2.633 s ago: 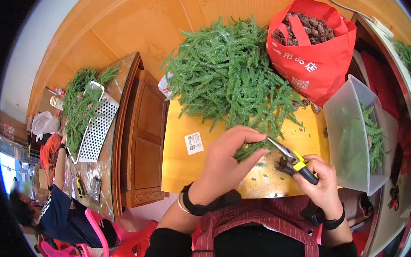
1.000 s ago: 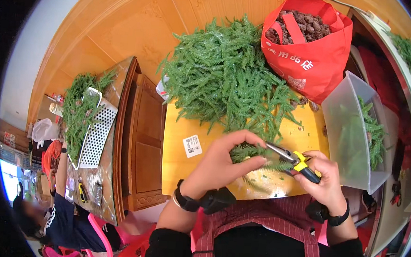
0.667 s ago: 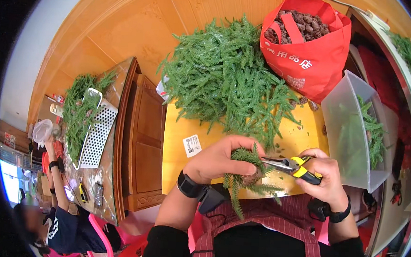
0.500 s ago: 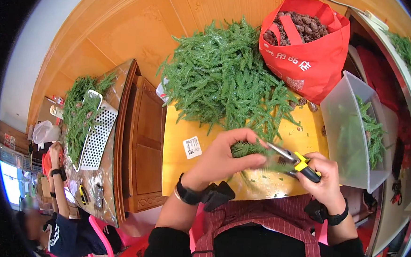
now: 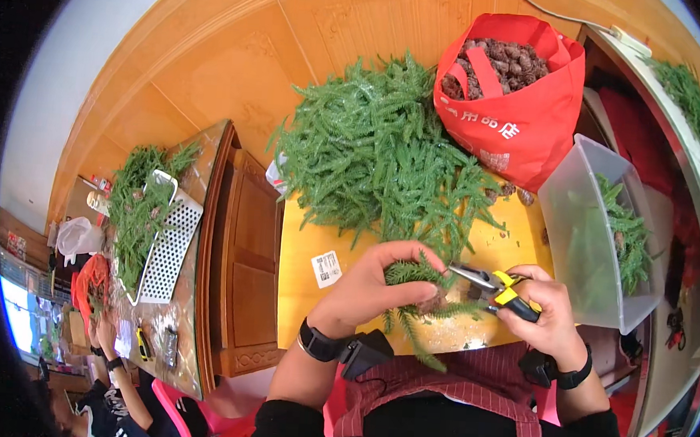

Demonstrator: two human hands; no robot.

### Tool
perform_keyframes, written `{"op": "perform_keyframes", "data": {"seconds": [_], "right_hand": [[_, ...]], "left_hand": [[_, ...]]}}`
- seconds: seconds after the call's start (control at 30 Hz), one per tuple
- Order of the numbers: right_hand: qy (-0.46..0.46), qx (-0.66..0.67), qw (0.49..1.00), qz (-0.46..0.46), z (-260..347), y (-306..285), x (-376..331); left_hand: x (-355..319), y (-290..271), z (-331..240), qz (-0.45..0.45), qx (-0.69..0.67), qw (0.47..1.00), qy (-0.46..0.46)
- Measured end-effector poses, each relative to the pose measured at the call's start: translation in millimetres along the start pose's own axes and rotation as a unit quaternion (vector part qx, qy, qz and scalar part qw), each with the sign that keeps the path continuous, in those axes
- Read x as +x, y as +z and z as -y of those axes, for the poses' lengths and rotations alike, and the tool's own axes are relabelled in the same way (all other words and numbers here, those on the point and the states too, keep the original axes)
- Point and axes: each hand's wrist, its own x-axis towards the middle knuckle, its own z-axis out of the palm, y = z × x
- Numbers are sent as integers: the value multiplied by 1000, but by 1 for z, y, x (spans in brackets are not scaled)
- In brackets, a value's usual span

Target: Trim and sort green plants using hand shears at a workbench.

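Note:
My left hand (image 5: 366, 290) is closed around a green artificial pine sprig (image 5: 412, 272), whose needled branches spread below and to the right of the fingers. A brown pinecone (image 5: 435, 301) shows on the sprig just under my thumb tip. My right hand (image 5: 551, 312) grips yellow-and-black pliers (image 5: 509, 294), their metal jaws pointing left and their tips close to my left fingertips. Whether the jaws pinch anything there is too small to tell. Beyond my hands, a big heap of green pine sprigs (image 5: 378, 148) covers the back of the yellow table (image 5: 300, 316).
A red bag (image 5: 507, 132) full of pinecones stands back right, loose cones beside it. A translucent plastic bin (image 5: 577, 232) with sprigs sits at the right. Leftward, another person (image 5: 127, 397) works at a side table (image 5: 187, 321) with a white perforated basket (image 5: 170, 244) and greenery.
The sprig has turned, so the pinecone and a branch hanging toward me now show. My pliers stay near my left fingertips. The other person's hands have moved lower.

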Motion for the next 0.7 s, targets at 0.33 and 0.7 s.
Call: {"op": "perform_keyframes", "data": {"seconds": [0.33,0.7], "right_hand": [[-41,-30,998,27,-9,-5,1],[52,-12,998,-14,-7,5,-3]], "left_hand": [[3,-5,5,49,-56,997,-24],[6,1,13,-121,357,902,213]]}}
